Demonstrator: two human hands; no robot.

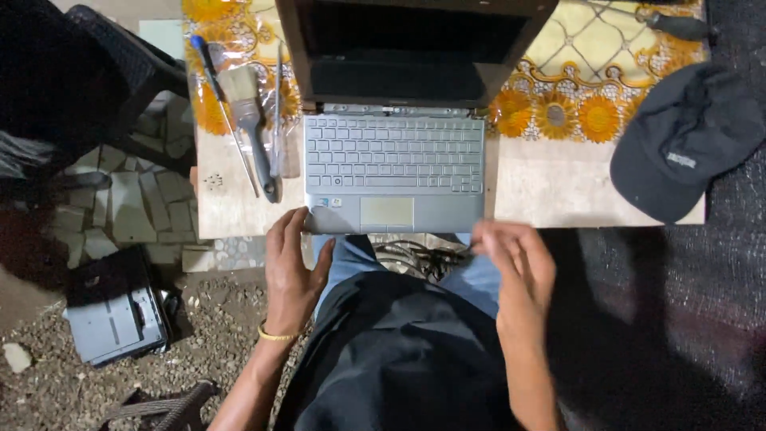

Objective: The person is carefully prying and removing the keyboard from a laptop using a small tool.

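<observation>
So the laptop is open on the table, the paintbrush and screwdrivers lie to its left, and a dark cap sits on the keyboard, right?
Not quite. The head view shows the dark cap lying on the table to the right of the open laptop, not on its keyboard. The paintbrush and screwdrivers do lie to the left.

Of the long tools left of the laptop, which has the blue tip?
The thin screwdriver farthest left, lying slanted. Its top end is blue; the paintbrush beside it has pale bristles and a grey handle.

On the table: 1 open silver laptop (395, 160), 1 paintbrush (249, 112), 2 screwdrivers (214, 76) (674, 25), 1 dark cap (685, 140); on the ground, 1 laptop base (116, 315); 2 hands (291, 267) (519, 267).
</observation>
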